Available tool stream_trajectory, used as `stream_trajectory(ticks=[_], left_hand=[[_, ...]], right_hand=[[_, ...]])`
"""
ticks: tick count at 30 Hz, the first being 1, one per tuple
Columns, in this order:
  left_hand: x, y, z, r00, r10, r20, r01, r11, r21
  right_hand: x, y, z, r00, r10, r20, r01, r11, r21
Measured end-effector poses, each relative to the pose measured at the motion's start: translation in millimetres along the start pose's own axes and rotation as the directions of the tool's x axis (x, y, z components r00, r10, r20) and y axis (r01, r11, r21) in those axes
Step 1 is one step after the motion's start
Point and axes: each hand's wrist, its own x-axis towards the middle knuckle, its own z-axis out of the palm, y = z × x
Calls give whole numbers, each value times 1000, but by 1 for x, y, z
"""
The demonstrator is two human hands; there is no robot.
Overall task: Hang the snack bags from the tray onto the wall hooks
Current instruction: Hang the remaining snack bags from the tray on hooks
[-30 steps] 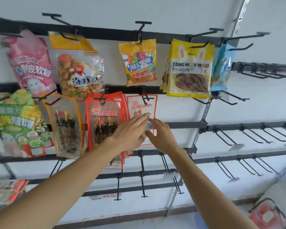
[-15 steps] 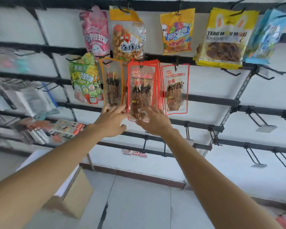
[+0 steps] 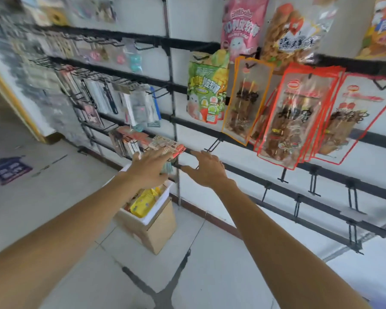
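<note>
White wall [image 3: 143,16] crossed by black rails [image 3: 265,182] fills the head view, with grey floor tiles [image 3: 54,197] below. At the upper right snack bags hang on hooks: a pink bag [image 3: 241,25], a green bag [image 3: 206,94] under it, an orange-edged skewer bag [image 3: 245,101], a thick stack of red-edged bags [image 3: 296,117] and, just beside it, a single red-edged bag [image 3: 352,117]. Empty hooks [image 3: 313,181] stick out from the lower rails. Further left, other packets [image 3: 129,103] hang blurred.

Near the foot of the wall a white tray [image 3: 159,210] sits on a cardboard box [image 3: 161,233] — a yellow snack bag [image 3: 143,202] lies in it, with more packets partly hidden under the left arm.

Both arms reach forward. The left hand [image 3: 149,169] is above the tray in the picture, fingers straight and spread, holding nothing. The right hand [image 3: 207,172] is just beside it, in front of a rail, fingers splayed wide and likewise empty — whether they touch the rail cannot be told.
</note>
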Motion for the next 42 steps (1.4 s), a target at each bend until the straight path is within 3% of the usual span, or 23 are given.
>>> stream_trajectory(ticks=[3,6,9,14,21,29,35,39,42], left_hand=[[8,-43,19,1000,-28,-13,27,999,-45],[18,-88,41,999,-50,14,52,979,-196],[24,-125,56,999,-33,9,34,986,-163],[43,-173,86,1000,-15,1,15,989,-150],[99,-220,136,989,-39,142,70,972,-222],[179,-270,193,987,-25,161,77,941,-329],[223,-288,243,948,-120,294,218,920,-326],[242,-289,281,913,-76,402,254,876,-411],[250,-292,314,913,-2,408,220,845,-487]], right_hand=[[32,-30,28,998,-42,53,44,999,-24],[56,-55,55,994,-58,91,55,998,30],[82,-72,80,992,-57,115,53,998,40],[111,-85,135,987,30,158,-55,986,157],[173,-71,197,944,115,310,-167,975,147],[268,-40,258,859,206,469,-277,957,87],[301,-24,310,755,321,571,-442,893,83],[308,-15,356,707,363,607,-485,874,42],[317,-12,394,706,419,571,-537,842,46]])
